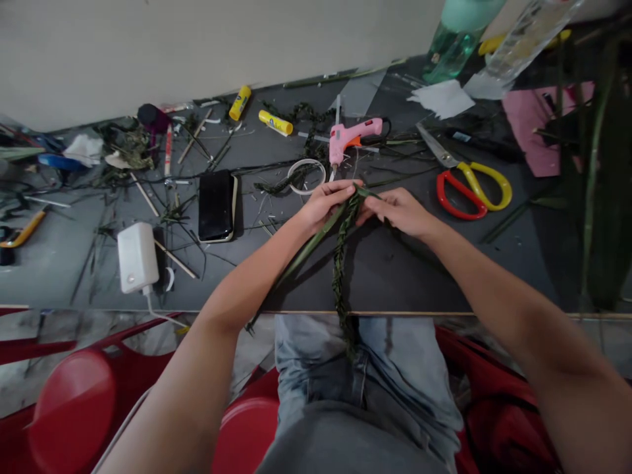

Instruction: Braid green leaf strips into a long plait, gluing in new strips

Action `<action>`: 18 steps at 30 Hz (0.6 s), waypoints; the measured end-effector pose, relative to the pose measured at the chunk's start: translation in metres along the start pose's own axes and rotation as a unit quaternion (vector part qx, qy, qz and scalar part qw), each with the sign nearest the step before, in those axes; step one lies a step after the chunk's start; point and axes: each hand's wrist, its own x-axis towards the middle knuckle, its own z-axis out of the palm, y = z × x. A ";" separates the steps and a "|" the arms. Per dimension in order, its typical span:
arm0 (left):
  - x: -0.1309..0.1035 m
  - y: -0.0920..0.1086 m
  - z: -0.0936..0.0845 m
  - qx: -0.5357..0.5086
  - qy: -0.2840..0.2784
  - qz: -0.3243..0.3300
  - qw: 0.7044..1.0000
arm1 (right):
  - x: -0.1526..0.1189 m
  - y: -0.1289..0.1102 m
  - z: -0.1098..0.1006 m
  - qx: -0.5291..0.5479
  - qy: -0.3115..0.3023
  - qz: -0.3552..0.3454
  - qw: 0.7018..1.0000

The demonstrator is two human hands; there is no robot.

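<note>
A dark green braid of leaf strips point(339, 263) hangs from between my hands, down over the table's front edge to my lap. My left hand point(326, 203) pinches the braid's upper end, and a long loose strip point(309, 247) trails from there toward the lower left. On the other side, my right hand point(395, 209) is closed on a green strip at the same end. Just beyond my fingers lie a pink glue gun point(337, 143) and a white ring of tape point(316, 172).
Scissors point(464, 168) with red and yellow handles lie to the right. Leftward are a phone point(216, 205), a white power bank point(138, 257) with a cable, and scattered sticks. Two yellow glue sticks point(275, 122) and a green bottle point(457, 39) are farther back. Red stools point(74, 408) stand below.
</note>
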 end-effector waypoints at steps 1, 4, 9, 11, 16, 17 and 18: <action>0.000 0.000 -0.001 -0.003 -0.002 -0.001 1.000 | 0.000 -0.001 -0.005 0.036 -0.027 0.011 0.999; -0.001 -0.003 -0.001 0.000 -0.001 0.017 1.000 | -0.001 -0.004 -0.015 0.075 -0.021 0.009 0.997; 0.001 -0.011 -0.001 0.023 0.000 0.093 0.995 | 0.000 0.001 -0.018 -0.006 0.024 -0.012 1.000; 0.003 -0.013 -0.002 0.041 0.009 0.121 0.992 | 0.002 0.005 -0.018 -0.031 0.013 -0.006 0.999; 0.004 -0.012 -0.005 0.087 0.003 0.113 0.990 | 0.000 0.002 -0.026 -0.048 -0.041 0.010 0.998; 0.003 -0.011 -0.005 0.085 -0.003 0.103 0.991 | -0.001 0.000 -0.029 -0.048 -0.041 0.022 0.998; 0.002 -0.010 -0.005 0.076 -0.008 0.095 0.993 | -0.002 0.000 -0.033 -0.046 -0.031 0.033 0.998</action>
